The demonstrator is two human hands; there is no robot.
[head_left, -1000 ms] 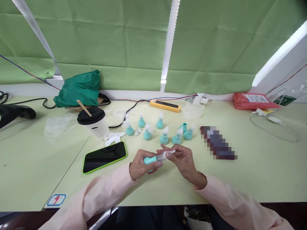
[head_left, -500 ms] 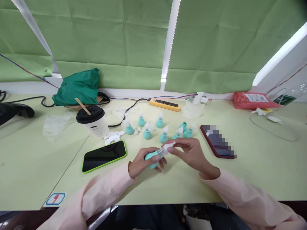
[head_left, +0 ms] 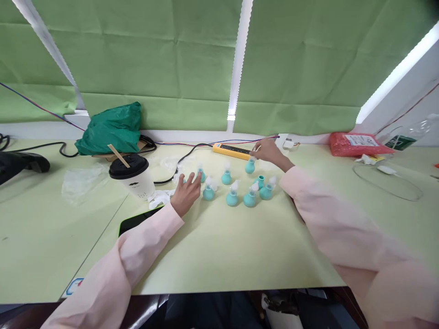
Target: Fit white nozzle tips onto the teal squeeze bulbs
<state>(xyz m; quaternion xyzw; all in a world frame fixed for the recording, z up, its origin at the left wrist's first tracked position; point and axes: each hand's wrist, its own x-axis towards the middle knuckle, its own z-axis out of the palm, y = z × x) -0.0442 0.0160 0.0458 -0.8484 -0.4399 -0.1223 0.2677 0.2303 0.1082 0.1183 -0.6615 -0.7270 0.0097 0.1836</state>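
At the back of the group, my right hand (head_left: 269,153) pinches the clear tip of a teal bulb nasal aspirator (head_left: 250,166), which is upright. Whether its base touches the table I cannot tell. My left hand (head_left: 187,196) is open, fingers spread and bent over the left end of the group. Its fingers partly cover one teal bulb (head_left: 201,175). Between the hands stand several more aspirators with clear tips, among them one in front (head_left: 232,198) and one farther back (head_left: 226,177). A teal bulb without a tip (head_left: 260,181) leans among those on the right.
A lidded paper cup (head_left: 139,183) stands left, beside white tissue (head_left: 159,199) and a green-edged phone (head_left: 137,222) partly under my left sleeve. Behind lie a yellow power strip (head_left: 231,151), a black cable (head_left: 178,167) and a green bag (head_left: 109,128). A red package (head_left: 358,144) sits far right.
My right hand has carried the aspirator from the front to the back of the group. My left hand has let go of it and moved left and forward, fingers spreading.
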